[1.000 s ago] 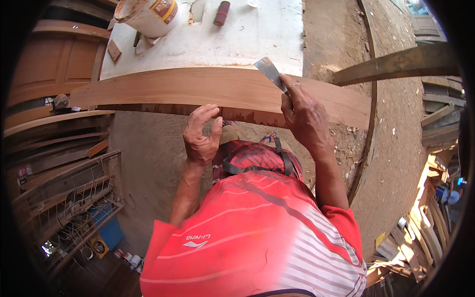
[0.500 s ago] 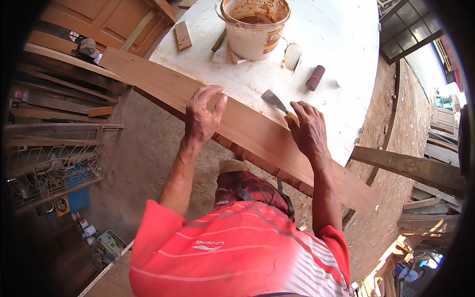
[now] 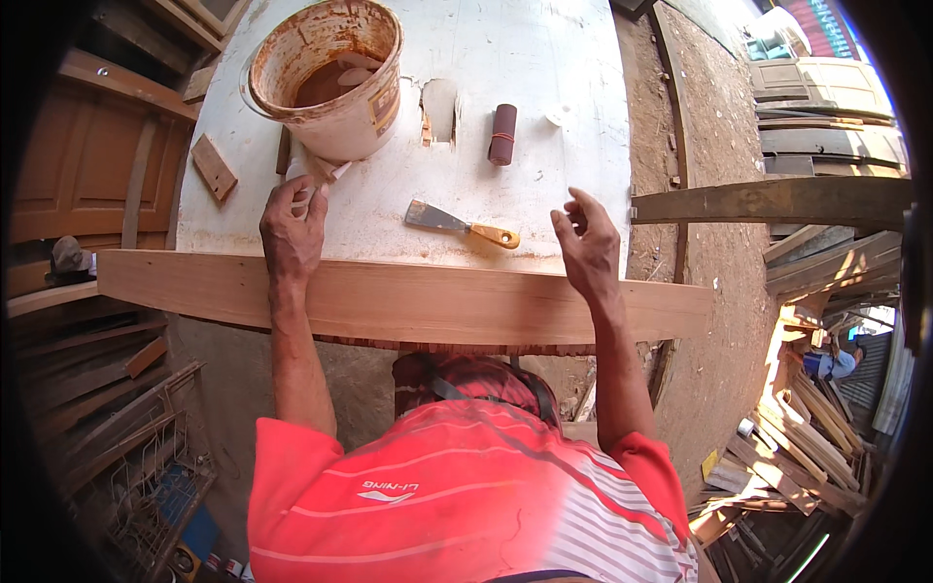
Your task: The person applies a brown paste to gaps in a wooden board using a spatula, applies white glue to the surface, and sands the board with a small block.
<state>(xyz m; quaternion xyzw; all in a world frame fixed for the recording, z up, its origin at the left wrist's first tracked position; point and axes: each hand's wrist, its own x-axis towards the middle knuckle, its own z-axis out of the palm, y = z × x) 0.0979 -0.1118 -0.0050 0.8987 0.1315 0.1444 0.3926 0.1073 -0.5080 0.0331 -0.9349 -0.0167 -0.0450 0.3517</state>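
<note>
A long plank (image 3: 428, 296) lies across the near edge of the white work table (image 3: 544, 223), beneath both my forearms. My left hand (image 3: 292, 231) is past the plank, fingertips beside a small whitish piece (image 3: 299, 167) at the foot of the bucket (image 3: 360, 131); its thumb and fingers look apart, and whether they touch the piece cannot be made out. My right hand (image 3: 589, 243) hovers over the table's right side, fingers loosely bent and apart, holding nothing. Between the hands lies a putty knife (image 3: 442, 220) with a wooden handle.
Reddish-brown paste stains the bucket's inside. A dark red roll (image 3: 502, 136), seemingly sandpaper with a band round it, stands farther back. A small wood block (image 3: 214, 167) lies at left. A timber beam (image 3: 748, 204) juts toward the table's right edge. Stacked boards (image 3: 826, 146) are at far right.
My view has turned, so the plank now runs level across it. Both hands have moved off the plank; the left has gone forward toward the bucket's foot, the right away from the putty knife.
</note>
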